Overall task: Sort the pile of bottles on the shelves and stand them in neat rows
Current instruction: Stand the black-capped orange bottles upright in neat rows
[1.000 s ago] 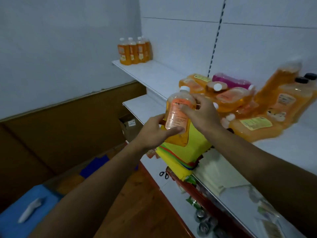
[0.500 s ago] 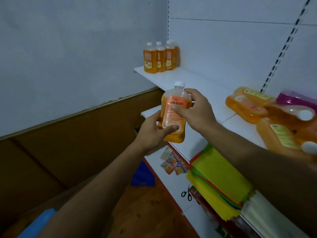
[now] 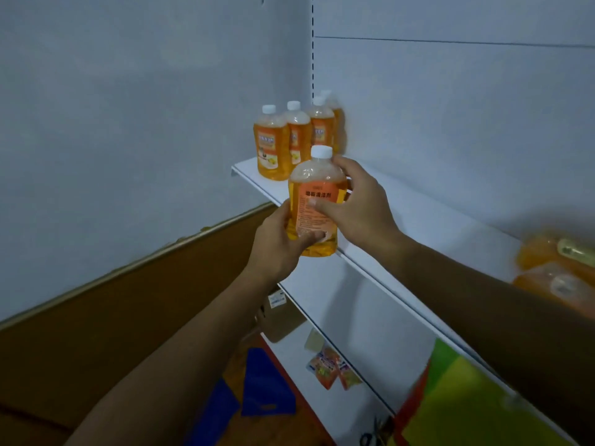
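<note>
I hold an orange bottle (image 3: 314, 201) with a white cap upright in front of the upper white shelf (image 3: 402, 220). My left hand (image 3: 278, 246) grips its lower part from the left. My right hand (image 3: 357, 207) grips its upper right side, thumb across the orange label. At the shelf's far left end, against the wall, stands a row of several orange bottles (image 3: 273, 146). A blurred pile of lying orange bottles (image 3: 557, 268) shows at the right edge on the same shelf.
A lower white shelf (image 3: 354, 317) carries small snack packets (image 3: 328, 368) and coloured paper sheets (image 3: 467, 403). Below lie a cardboard box (image 3: 283, 317), blue bags (image 3: 267, 387) and a wooden floor. A brown wall panel runs along the left.
Both hands have carried the bottle left along the shelf toward the standing row. My view has swung left, so the pile has slid to the right edge.
</note>
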Motion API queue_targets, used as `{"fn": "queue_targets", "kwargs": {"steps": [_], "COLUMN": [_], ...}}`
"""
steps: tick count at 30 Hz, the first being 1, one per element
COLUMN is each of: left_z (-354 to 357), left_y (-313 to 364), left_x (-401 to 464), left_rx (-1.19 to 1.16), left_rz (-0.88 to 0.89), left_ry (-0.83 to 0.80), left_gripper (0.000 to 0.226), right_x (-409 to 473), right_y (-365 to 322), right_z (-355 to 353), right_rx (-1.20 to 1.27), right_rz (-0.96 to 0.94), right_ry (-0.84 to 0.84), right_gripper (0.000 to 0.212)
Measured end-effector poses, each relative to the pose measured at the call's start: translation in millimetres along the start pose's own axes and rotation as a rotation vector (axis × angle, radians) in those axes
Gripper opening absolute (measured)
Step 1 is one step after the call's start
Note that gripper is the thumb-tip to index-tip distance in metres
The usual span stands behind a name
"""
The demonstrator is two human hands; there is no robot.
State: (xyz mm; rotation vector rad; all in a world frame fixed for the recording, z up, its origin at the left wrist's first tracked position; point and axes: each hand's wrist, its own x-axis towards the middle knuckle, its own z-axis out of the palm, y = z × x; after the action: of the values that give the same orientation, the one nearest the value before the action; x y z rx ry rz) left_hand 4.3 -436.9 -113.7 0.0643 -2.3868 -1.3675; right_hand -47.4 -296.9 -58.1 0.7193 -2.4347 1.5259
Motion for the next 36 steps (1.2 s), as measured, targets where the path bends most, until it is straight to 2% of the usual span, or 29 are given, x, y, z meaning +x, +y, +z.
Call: {"fn": "queue_targets", "kwargs": {"steps": [7,11,18,21,23,26,28,31,36], "left_z": [6,9,8,12,12,12,14,21,69], "left_y": [-52,-75,-98,-94,-93,-94,-90,-75,-27], "left_x": [99,142,176,173,167,154,145,135,113], "left_rx": [-0.069,-0.061,0.260,0.104,0.019,0.015,0.058,0.098,0.038], "left_rz": [0.003,0.025,0.068,0.039,-0.010,0.070,0.117,0.187,0.237], "left_ry": [0.021,0.023,0.139,0.141,0.149,0.098,0.039,0.013,-0.109], "left_gripper": [0.058,0.055,0.065,0.063,0.056,0.031,0.021,0.019,0.019], "right_x": [83,120,153,154,155,157,150,125,59], "right_y": [38,49,64,65,65,68,71,75,87], "right_z": [40,60,79,83,86,88,85,63,-20], "right_rx": [-0.097,-0.136,-0.194,-0.198,-0.204,-0.233,-0.224,-0.186,-0.429], "right_rz": [-0.002,-0.009,-0.007,-0.026,-0.040,-0.047,-0.039,0.031,0.185], "right_ry": [0.062,0.106,0.117,0.150,0.181,0.165,0.111,0.086,0.109], "right_gripper": [0.073,0.074,0.074,0.074,0.075,0.083,0.094,0.104,0.084]}}
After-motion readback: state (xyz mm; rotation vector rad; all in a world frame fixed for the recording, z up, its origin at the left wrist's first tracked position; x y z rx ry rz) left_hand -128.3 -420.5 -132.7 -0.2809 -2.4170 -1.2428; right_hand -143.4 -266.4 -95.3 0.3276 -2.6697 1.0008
